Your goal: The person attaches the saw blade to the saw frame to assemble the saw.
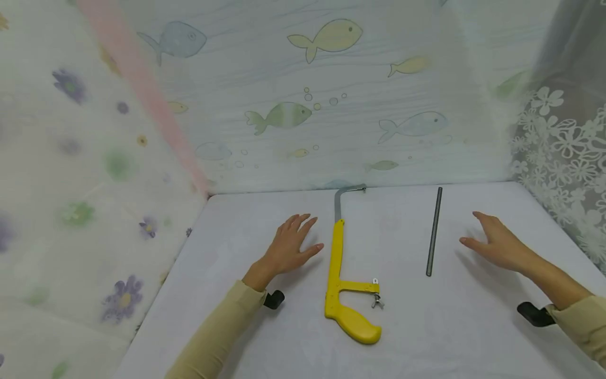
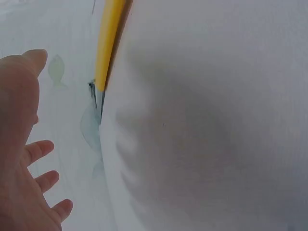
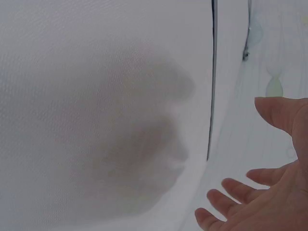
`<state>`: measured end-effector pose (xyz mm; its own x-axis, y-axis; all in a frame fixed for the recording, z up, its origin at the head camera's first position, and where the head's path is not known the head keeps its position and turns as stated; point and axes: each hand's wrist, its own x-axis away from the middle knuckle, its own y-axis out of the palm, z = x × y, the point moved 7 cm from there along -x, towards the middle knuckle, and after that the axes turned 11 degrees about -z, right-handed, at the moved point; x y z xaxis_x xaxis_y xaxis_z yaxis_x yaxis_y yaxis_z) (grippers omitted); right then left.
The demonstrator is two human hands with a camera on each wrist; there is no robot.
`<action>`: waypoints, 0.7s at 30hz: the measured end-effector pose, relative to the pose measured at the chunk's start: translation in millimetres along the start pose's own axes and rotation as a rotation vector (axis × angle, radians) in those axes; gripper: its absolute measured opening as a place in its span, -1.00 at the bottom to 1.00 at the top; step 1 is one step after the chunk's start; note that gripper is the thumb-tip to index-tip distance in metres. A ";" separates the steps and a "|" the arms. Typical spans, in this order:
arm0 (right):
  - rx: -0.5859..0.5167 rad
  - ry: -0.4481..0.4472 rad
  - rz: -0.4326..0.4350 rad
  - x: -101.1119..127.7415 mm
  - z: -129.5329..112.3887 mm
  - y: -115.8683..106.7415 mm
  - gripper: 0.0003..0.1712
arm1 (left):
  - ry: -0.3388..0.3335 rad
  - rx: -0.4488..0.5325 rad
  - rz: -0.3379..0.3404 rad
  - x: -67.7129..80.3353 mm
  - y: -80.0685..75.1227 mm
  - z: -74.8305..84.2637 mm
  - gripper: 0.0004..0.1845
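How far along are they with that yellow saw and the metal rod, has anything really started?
Barely begun. Already done: the yellow-handled hacksaw frame and the thin grey metal rod lie apart on the white table. In hand: nothing; the left hand hovers open beside the saw, the right hand open beside the rod, neither touching. Left: picking either one up, and whatever work follows.
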<state>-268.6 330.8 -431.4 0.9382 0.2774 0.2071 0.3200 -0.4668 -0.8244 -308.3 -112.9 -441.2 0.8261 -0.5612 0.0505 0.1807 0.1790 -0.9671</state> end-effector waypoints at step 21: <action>0.021 0.031 0.011 -1.0 -9.5 5.7 -0.14 | 0.095 0.170 -0.019 -2.7 -2.3 28.2 -0.19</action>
<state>-266.4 319.8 -431.3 0.9455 0.2457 0.2139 0.3069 -0.4519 -0.8376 -295.9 -89.0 -432.1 0.7693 -0.6378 0.0366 0.2897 0.2972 -0.9098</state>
